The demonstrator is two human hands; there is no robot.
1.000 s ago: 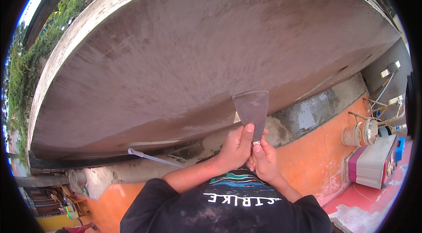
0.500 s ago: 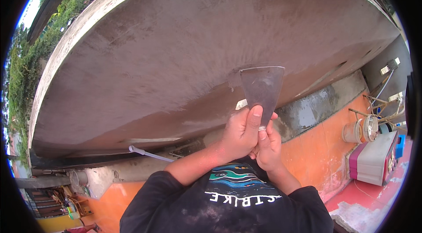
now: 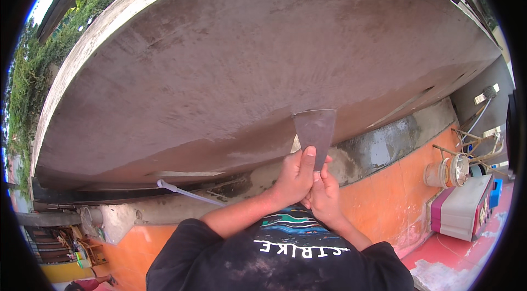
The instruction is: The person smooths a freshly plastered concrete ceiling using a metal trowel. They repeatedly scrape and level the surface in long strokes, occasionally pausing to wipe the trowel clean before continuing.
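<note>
Hands (image 3: 310,184) grip flat metal scraper (image 3: 315,129) against smooth grey plaster (image 3: 247,60).

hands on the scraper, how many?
2: left hand grips the scraper handle with thumb up on the blade; right hand clasps it just below, touching the left.

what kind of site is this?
Likely an outdoor spot at a building under repair. Both hands, left and right, hold a scraper against a grey plastered slab. Behind it stand a patchy orange wall, trees and a pipe.
</note>
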